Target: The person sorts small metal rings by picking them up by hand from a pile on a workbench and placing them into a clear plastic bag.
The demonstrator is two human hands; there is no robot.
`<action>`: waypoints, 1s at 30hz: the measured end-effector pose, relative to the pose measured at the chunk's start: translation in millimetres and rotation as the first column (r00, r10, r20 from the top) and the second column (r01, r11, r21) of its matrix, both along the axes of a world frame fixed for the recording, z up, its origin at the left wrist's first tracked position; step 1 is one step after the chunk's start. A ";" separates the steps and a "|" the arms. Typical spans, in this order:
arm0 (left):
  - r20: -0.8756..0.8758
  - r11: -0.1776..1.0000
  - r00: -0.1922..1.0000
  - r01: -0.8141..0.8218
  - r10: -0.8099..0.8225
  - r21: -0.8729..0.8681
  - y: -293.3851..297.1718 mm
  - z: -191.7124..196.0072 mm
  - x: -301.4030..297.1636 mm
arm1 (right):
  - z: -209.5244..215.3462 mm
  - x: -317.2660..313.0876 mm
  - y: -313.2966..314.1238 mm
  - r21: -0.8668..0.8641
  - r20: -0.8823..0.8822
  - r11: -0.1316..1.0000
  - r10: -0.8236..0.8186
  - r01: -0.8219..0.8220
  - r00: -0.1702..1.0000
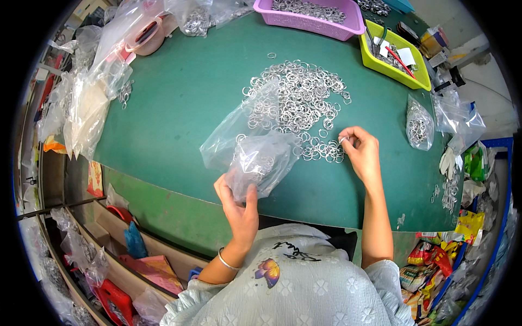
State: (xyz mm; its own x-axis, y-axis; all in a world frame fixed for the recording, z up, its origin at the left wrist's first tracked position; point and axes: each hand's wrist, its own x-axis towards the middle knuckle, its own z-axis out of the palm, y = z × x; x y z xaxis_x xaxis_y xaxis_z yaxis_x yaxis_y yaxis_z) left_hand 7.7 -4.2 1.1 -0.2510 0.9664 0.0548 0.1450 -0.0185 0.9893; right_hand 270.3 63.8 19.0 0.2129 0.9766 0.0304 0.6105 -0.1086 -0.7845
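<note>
My left hand [239, 205] grips the lower edge of a clear plastic bag [260, 157] that holds some metal rings, just above the near edge of the green table [179, 108]. My right hand [361, 151] pinches a few silver rings at the near right edge of a wide loose pile of silver rings [296, 98] spread over the table's middle. A second empty clear bag [228, 136] lies flat beside the held one, partly over the pile.
A purple basket [321, 24] of rings and a yellow-green tray [397, 62] with tools stand at the far edge. Filled clear bags lie at the right [420, 126] and stacked at the far left [87, 103]. Shelves with packets run below left.
</note>
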 end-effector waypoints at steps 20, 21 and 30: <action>0.027 0.999 0.999 0.036 -0.036 0.020 0.0 0.5 1.6 | -20.2 -12.9 19.0 0.242 0.512 0.950 0.049 -0.199 0.857; 0.025 0.999 0.999 0.036 -0.036 0.019 0.2 0.9 1.3 | -24.5 -12.3 19.8 0.280 0.505 0.942 0.017 -0.183 0.863; 0.014 0.999 0.999 0.036 -0.036 0.017 -0.9 -0.2 -0.3 | -21.3 -8.7 17.8 0.188 0.027 0.977 -0.106 0.099 0.994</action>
State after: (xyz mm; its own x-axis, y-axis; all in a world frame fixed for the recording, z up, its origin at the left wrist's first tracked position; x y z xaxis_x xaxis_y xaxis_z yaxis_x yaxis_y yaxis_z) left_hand 7.5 -5.0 0.9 -0.2170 0.9738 0.0675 0.1295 -0.0398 0.9908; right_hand 261.6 81.6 -2.3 0.3070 0.9261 0.2191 0.6323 -0.0264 -0.7743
